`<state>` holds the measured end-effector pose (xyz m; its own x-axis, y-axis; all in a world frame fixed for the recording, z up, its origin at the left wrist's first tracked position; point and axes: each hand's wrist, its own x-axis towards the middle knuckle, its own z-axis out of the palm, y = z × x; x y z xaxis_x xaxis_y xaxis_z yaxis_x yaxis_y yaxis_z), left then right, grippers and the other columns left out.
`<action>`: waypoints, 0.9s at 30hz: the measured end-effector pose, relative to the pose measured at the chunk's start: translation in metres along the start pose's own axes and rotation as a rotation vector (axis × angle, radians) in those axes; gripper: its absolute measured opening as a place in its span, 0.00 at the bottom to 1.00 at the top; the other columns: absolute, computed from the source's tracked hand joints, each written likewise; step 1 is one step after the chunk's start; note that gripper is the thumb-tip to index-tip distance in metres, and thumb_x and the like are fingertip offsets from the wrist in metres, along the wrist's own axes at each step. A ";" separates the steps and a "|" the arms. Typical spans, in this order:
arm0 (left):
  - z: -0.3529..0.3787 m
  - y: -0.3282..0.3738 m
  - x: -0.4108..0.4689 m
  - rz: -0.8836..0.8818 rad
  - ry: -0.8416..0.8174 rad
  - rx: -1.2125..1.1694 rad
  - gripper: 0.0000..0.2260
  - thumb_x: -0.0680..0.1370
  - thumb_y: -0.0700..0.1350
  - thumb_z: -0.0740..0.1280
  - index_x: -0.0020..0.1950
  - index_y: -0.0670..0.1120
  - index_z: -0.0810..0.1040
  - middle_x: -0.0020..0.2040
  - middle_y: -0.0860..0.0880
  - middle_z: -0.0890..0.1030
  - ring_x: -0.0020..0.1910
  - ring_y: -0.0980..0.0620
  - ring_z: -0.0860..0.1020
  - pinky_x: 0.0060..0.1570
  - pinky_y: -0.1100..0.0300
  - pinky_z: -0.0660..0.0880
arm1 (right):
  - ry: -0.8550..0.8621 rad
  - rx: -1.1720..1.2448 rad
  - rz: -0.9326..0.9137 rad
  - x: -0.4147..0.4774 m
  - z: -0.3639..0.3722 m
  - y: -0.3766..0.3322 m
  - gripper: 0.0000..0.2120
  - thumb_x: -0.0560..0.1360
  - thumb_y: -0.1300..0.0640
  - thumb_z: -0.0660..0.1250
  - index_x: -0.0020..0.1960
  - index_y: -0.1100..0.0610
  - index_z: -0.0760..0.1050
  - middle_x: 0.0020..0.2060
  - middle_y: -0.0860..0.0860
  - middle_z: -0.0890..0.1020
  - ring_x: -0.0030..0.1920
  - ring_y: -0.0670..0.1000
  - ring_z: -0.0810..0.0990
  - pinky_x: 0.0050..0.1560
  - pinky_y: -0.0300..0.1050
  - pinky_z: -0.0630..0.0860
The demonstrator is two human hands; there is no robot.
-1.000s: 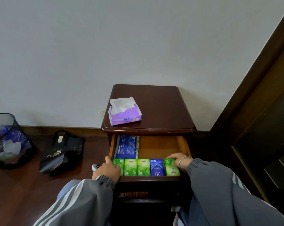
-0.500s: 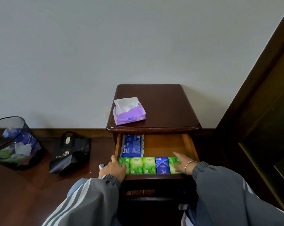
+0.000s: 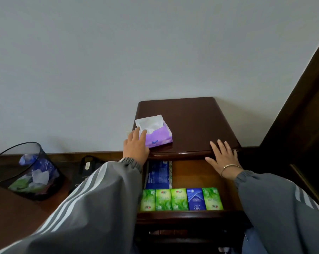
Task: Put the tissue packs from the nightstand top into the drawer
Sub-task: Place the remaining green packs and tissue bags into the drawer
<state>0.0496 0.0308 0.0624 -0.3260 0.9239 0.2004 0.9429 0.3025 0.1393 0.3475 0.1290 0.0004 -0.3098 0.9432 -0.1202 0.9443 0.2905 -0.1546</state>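
Note:
A purple tissue pack [image 3: 158,136] with a white tissue sticking out lies on the left of the dark wooden nightstand top [image 3: 195,121]. My left hand [image 3: 136,145] touches its left end, fingers spread, not closed around it. My right hand [image 3: 222,157] lies flat and open on the top's front right edge. Below, the drawer [image 3: 197,173] stands open. Along its front is a row of small packs: green packs [image 3: 163,199], a blue one [image 3: 194,198], and a further green pack [image 3: 212,198]. A larger blue pack [image 3: 158,174] lies at the drawer's back left.
A dark mesh waste bin [image 3: 25,169] with crumpled paper stands on the floor at left. A black bag [image 3: 87,169] lies between it and the nightstand, partly behind my left sleeve. A dark wooden door frame [image 3: 305,110] rises at right. A white wall is behind.
Both hands have left the drawer's front row and risen to the nightstand top: the left to the purple pack, the right to the front right edge. The camera has moved closer.

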 end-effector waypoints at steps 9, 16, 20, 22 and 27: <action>0.022 -0.024 0.019 0.127 -0.144 0.061 0.17 0.79 0.52 0.63 0.65 0.46 0.73 0.64 0.45 0.75 0.65 0.46 0.69 0.65 0.54 0.68 | -0.050 -0.044 -0.057 0.010 -0.006 0.008 0.30 0.80 0.43 0.52 0.77 0.48 0.43 0.78 0.51 0.45 0.77 0.55 0.44 0.74 0.56 0.52; 0.027 -0.037 -0.026 0.324 -0.139 0.030 0.22 0.73 0.35 0.67 0.68 0.42 0.74 0.62 0.42 0.75 0.59 0.39 0.73 0.61 0.50 0.72 | -0.038 -0.019 -0.064 0.010 -0.007 0.010 0.31 0.80 0.44 0.54 0.77 0.47 0.45 0.78 0.51 0.46 0.77 0.55 0.45 0.75 0.56 0.52; 0.000 -0.032 -0.042 0.401 0.064 -0.041 0.07 0.68 0.31 0.72 0.45 0.37 0.81 0.41 0.39 0.80 0.40 0.37 0.80 0.38 0.48 0.80 | -0.054 -0.013 -0.053 0.007 -0.011 0.010 0.30 0.80 0.46 0.54 0.77 0.45 0.44 0.78 0.49 0.45 0.77 0.54 0.44 0.74 0.59 0.50; -0.018 -0.021 -0.058 0.484 0.204 -0.028 0.02 0.70 0.36 0.68 0.40 0.38 0.80 0.36 0.41 0.79 0.35 0.39 0.79 0.32 0.51 0.78 | -0.075 -0.015 -0.058 0.007 -0.015 0.010 0.29 0.80 0.46 0.54 0.77 0.45 0.44 0.78 0.49 0.45 0.77 0.54 0.45 0.74 0.59 0.50; -0.044 0.010 -0.118 0.686 0.274 0.013 0.03 0.69 0.40 0.68 0.41 0.44 0.81 0.34 0.48 0.77 0.34 0.45 0.75 0.32 0.53 0.72 | -0.113 -0.001 -0.074 0.006 -0.024 0.011 0.27 0.81 0.49 0.52 0.77 0.46 0.46 0.78 0.50 0.47 0.77 0.55 0.45 0.75 0.57 0.53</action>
<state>0.0943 -0.0858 0.0833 0.3334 0.8149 0.4740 0.9411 -0.3180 -0.1153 0.3588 0.1415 0.0215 -0.3889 0.8950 -0.2185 0.9186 0.3588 -0.1656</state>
